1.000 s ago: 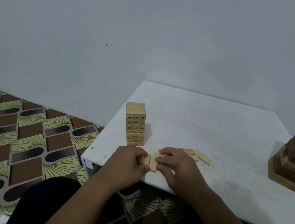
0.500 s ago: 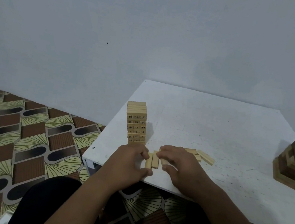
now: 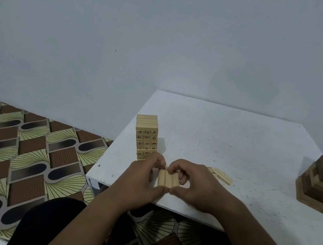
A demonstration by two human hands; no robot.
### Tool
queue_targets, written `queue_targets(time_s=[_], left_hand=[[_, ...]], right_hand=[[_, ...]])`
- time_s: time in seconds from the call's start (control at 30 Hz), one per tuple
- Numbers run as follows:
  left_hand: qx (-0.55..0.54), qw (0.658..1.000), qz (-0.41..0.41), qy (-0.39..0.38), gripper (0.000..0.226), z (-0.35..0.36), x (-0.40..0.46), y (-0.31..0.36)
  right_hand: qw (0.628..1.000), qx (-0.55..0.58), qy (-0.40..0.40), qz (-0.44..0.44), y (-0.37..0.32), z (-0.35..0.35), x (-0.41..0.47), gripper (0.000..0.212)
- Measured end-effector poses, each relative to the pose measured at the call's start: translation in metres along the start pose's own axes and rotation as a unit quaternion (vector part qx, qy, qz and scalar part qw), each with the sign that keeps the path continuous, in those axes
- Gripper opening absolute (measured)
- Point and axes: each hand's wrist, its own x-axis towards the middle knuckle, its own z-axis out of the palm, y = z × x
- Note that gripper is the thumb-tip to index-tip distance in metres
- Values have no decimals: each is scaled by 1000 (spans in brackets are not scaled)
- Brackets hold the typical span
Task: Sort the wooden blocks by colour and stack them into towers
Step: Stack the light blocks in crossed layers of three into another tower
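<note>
Three pale blocks (image 3: 168, 178) lie side by side near the front edge of the white table (image 3: 232, 148), framed by both hands. Left hand (image 3: 141, 181) and right hand (image 3: 194, 185) curl round the row, fingers at its far end, thumbs at the near end, tips meeting. Pale tower (image 3: 146, 136) stands just behind the left hand. Loose blocks (image 3: 222, 176) lie right of the right hand. Dark stepped tower (image 3: 321, 181) stands at the table's right edge.

The three loose pale blocks (image 3: 168, 178), earlier gapped and askew near the table's (image 3: 233, 140) front edge, now lie pressed side by side, with the left hand (image 3: 144, 177) and right hand (image 3: 194, 184) closed in around them, thumbs meeting.
</note>
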Motion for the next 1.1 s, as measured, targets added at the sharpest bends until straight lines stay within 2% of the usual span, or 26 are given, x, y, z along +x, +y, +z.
queue_targets(time_s=[0.17, 0.4, 0.67, 1.1], left_hand=[[1, 998, 40, 45, 49, -12, -3, 15], [11, 987, 101, 127, 54, -69, 8, 45], [40, 991, 42, 123, 63, -119, 39, 25], [-9, 994, -2, 111, 78, -113, 56, -7]], right_hand=[[999, 14, 41, -26, -18, -26, -6, 43], [992, 23, 74, -96, -69, -70, 13, 47], [992, 42, 51, -111, -94, -75, 75, 45], [997, 42, -5, -71, -90, -68, 103, 53]])
